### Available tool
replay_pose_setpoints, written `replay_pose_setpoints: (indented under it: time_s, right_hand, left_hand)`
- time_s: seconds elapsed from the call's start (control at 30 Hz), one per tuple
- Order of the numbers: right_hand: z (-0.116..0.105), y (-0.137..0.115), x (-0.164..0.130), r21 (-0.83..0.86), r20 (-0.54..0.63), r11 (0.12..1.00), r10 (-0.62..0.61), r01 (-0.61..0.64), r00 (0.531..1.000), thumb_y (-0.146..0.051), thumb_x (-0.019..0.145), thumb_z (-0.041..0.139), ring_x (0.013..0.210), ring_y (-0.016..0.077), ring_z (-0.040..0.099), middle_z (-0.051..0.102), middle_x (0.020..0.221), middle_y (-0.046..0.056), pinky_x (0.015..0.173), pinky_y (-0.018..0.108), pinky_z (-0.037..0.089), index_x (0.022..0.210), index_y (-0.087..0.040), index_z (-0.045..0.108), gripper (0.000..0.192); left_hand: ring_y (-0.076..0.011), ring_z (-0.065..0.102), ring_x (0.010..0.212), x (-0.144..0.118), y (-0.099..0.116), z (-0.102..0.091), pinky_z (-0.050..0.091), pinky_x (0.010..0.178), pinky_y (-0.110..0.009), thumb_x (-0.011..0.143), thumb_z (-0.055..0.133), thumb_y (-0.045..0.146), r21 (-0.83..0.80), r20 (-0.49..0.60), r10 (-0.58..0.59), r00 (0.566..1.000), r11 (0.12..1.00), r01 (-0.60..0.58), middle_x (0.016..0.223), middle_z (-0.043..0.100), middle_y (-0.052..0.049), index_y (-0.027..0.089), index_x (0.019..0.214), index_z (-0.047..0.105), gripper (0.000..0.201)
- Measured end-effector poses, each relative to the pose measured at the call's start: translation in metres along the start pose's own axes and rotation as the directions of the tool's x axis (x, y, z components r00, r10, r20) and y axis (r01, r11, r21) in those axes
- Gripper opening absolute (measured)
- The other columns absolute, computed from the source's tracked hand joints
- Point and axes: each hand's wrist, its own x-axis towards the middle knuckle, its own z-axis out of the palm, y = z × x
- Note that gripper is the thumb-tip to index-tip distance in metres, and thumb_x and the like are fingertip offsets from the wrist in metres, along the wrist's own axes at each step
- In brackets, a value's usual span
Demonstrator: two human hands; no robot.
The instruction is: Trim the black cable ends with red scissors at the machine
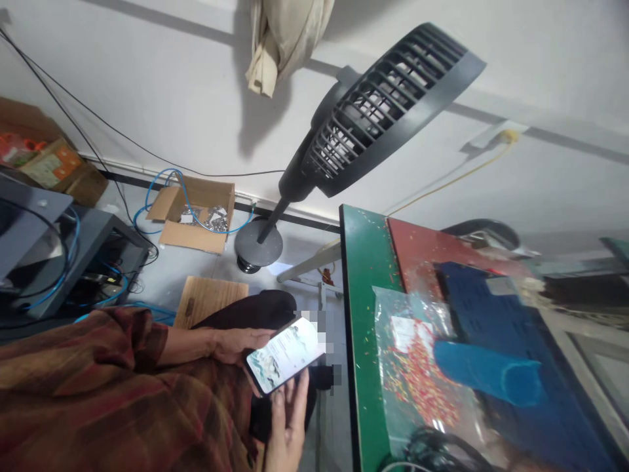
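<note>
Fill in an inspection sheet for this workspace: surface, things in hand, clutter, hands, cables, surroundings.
Surface: green tabletop with a red board on it; small loose pieces scattered on both.
Things in hand: phone, screen lit, held off the table; one corner is masked by pixelation.
Clutter: clear plastic bag with red and yellow pieces; blue tube-like item.
Hands: left hand holds the phone; right hand is at its edge, contact unclear.
Cables: blue cable across the open cardboard box; yellow cable along the wall.
Surroundings: black fan on a stand; hanging cloth.
</note>
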Motion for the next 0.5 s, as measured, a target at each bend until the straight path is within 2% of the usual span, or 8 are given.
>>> replay_pose_setpoints:
  time_s: [0.1, 0.17, 0.33, 0.5]
  right_hand:
    - [0.0039, -0.0008, 0.0011, 0.138, -0.022, 0.990, 0.011, -0.007, 1.000, -0.046, 0.085, 0.045, 0.129, 0.0272, 0.031, 0.030, 0.144, 0.013, 0.104, 0.047, 0.027, 0.144, -0.019, 0.010, 0.073]
    - [0.0051, -0.0017, 0.0012, 0.172, -0.024, 0.985, 0.005, -0.001, 1.000, -0.045, 0.084, 0.048, 0.130, 0.0275, 0.031, 0.031, 0.143, 0.013, 0.104, 0.048, 0.025, 0.143, -0.020, 0.011, 0.074]
    - [0.0018, -0.0038, -0.0008, 0.104, -0.018, 0.994, 0.040, -0.038, 0.999, -0.046, 0.085, 0.046, 0.131, 0.0272, 0.028, 0.030, 0.144, 0.012, 0.104, 0.046, 0.028, 0.144, -0.020, 0.009, 0.074]
    - [0.0000, -0.0058, -0.0020, 0.140, -0.010, 0.988, 0.072, -0.070, 0.997, -0.046, 0.084, 0.049, 0.130, 0.0266, 0.030, 0.030, 0.144, 0.010, 0.104, 0.044, 0.029, 0.144, -0.023, 0.011, 0.074]
  left_hand:
    - [-0.0286, 0.054, 0.109, -0.0004, -0.0008, -0.0001, 0.047, 0.081, -0.045, 0.079, 0.054, 0.042, -0.010, -0.007, 0.003, 1.000, 1.000, -0.003, 0.114, 0.058, -0.007, 0.031, 0.127, 0.045, 0.050]
    - [-0.0286, 0.054, 0.109, -0.0005, -0.0004, 0.0006, 0.046, 0.081, -0.045, 0.080, 0.053, 0.041, -0.014, -0.003, 0.002, 1.000, 1.000, -0.002, 0.115, 0.058, -0.007, 0.031, 0.127, 0.045, 0.050]
    - [-0.0272, 0.055, 0.108, 0.0001, 0.0001, -0.0002, 0.044, 0.085, -0.046, 0.081, 0.052, 0.040, -0.019, 0.023, -0.005, 1.000, 1.000, 0.006, 0.112, 0.059, -0.006, 0.031, 0.129, 0.042, 0.049]
    - [-0.0289, 0.055, 0.104, -0.0001, 0.0000, -0.0012, 0.039, 0.086, -0.055, 0.081, 0.052, 0.041, -0.029, 0.030, -0.002, 1.000, 1.000, 0.003, 0.112, 0.058, -0.007, 0.027, 0.132, 0.037, 0.055]
